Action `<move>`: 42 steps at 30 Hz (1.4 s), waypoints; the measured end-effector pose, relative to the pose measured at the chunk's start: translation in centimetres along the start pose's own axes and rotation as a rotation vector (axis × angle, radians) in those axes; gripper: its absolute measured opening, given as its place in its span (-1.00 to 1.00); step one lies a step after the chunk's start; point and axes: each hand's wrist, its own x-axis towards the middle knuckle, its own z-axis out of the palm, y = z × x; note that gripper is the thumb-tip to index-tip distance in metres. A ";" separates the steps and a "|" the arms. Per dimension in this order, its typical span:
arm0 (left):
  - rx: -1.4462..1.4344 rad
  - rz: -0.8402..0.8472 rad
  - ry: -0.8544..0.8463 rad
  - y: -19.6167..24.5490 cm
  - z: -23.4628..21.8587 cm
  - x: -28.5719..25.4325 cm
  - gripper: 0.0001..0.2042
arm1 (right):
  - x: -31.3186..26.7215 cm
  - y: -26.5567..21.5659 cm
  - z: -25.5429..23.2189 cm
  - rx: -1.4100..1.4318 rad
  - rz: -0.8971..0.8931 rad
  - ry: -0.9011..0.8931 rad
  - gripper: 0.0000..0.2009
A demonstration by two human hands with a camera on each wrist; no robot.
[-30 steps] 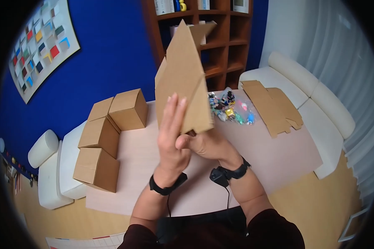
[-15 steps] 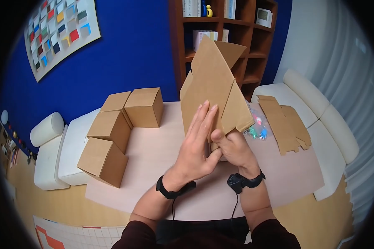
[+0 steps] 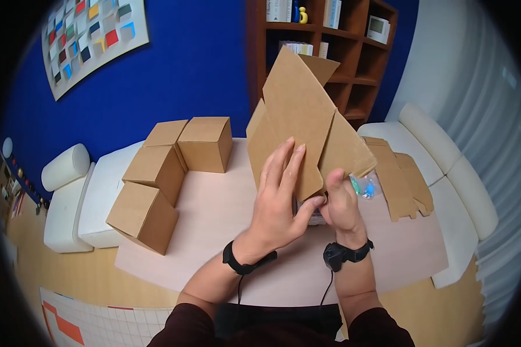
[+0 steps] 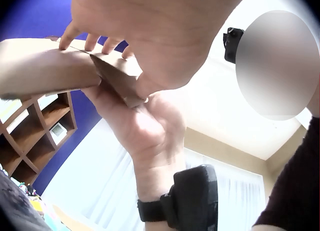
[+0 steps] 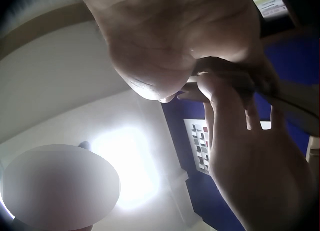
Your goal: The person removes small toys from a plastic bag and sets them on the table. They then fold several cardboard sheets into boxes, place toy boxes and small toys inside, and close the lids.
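Observation:
A partly folded cardboard box [image 3: 298, 110] is held up in front of me, its flaps standing out at angles. My left hand [image 3: 275, 208] lies along its near face, fingers extended and spread, thumb bent in at the bottom edge. At the lower right corner, my right hand [image 3: 342, 205] holds the box with its fingers behind the board and its thumb pointing up. The left wrist view has the left fingers across the board [image 4: 55, 70] and the right palm [image 4: 150, 131] below. In the right wrist view the thumbs come close together at the board's edge.
Several closed cardboard boxes [image 3: 147, 211] stand at the table's left. A flat cardboard sheet [image 3: 396, 179] lies at the right beside a clear bag of small colourful items [image 3: 363, 186]. White sofas [image 3: 446, 156] flank the pinkish table [image 3: 214, 231]; a bookshelf [image 3: 312, 34] stands behind.
The box has moved right in the head view and turned, showing more of its right flap. My right hand has shifted right from the left, its thumb now raised.

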 end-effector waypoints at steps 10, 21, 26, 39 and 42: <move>0.015 0.002 0.196 -1.2 -0.8 -0.1 -0.26 | 0.4 -0.6 2.9 -0.225 -0.193 0.135 -0.36; 0.071 0.043 0.414 -2.4 -3.3 0.8 -0.40 | 0.3 -1.5 1.7 -0.727 -0.257 0.421 -0.71; 0.064 0.154 0.516 -2.7 -4.5 1.2 -0.48 | 1.0 -1.8 2.1 -0.893 -0.379 0.445 -0.80; 0.113 0.306 0.473 -1.5 -5.4 0.9 -0.56 | 0.3 -2.4 1.1 -0.789 -0.185 0.360 -0.65; 0.122 0.311 0.469 -1.7 -5.1 0.9 -0.56 | 0.6 -3.6 1.2 -0.633 -0.259 0.338 -0.49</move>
